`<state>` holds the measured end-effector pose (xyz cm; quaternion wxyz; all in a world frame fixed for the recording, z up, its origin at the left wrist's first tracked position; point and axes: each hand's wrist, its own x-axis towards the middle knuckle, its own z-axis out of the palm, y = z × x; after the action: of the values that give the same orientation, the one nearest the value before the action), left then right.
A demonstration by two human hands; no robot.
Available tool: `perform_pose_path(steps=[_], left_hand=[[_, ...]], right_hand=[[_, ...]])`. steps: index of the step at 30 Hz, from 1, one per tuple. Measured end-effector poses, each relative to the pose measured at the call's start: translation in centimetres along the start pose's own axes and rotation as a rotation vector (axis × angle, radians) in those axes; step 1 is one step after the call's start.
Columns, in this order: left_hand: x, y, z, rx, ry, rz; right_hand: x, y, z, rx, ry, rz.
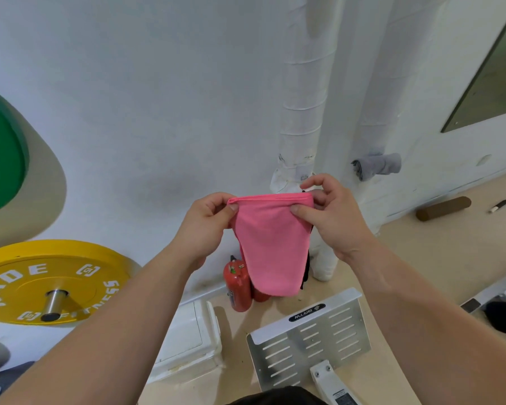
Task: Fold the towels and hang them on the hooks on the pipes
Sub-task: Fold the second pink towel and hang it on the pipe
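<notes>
Towel: the pink towel [270,244] hangs folded at frame centre, in front of the wrapped pipe [301,112].
Grip: left hand [208,226] and right hand [330,211] each pinch a top corner, clamped on cloth.
Risk: a loosened pinch could spill the fold onto the fire extinguisher [237,285] below.
Room: a grey towel [377,166] hangs centre right; bare wall opens leftward.
</notes>
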<state>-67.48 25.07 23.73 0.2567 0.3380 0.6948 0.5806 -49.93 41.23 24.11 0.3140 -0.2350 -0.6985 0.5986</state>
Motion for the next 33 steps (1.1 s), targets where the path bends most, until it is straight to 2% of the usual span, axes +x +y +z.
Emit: perform_pose_path(steps=[3, 6, 10, 12, 15, 19, 21, 28, 33], left_hand=[[0.6, 0.1, -0.5, 0.029, -0.043, -0.035], [1.0, 1.1, -0.1, 0.191, -0.146, -0.037], [1.9, 3.1, 1.7, 0.448, -0.286, 0.081], [2.2, 3.7, 2.6, 0.537, -0.298, 0.141], [2.5, 3.9, 3.4, 0.508, -0.227, 0.182], [3.2, 3.7, 3.0, 0.46, -0.079, 0.189], [3.8, 3.4, 2.1, 0.455, 0.01, 0.196], [4.5, -0.6, -2.3, 0.394, 0.198, 0.071], [3.5, -4.3, -4.3, 0.367, 0.264, -0.024]], right_hand=[[-0.3, 0.2, 0.6, 0.048, -0.006, 0.04], [-0.4, 0.3, 1.1, 0.045, -0.049, 0.039], [-0.5, 0.3, 1.5, -0.018, -0.11, 0.024], [-0.4, 0.4, 1.3, -0.034, -0.093, 0.016], [-0.2, 1.6, 0.5, -0.039, -0.136, 0.084], [-0.4, 5.5, -0.3, -0.512, -0.321, 0.236], [-1.0, 7.4, -0.6, -0.59, -0.36, 0.32], [-2.5, 10.3, -2.3, -0.522, -0.309, 0.424], [-3.0, 10.9, -3.8, -0.253, -0.129, 0.515]])
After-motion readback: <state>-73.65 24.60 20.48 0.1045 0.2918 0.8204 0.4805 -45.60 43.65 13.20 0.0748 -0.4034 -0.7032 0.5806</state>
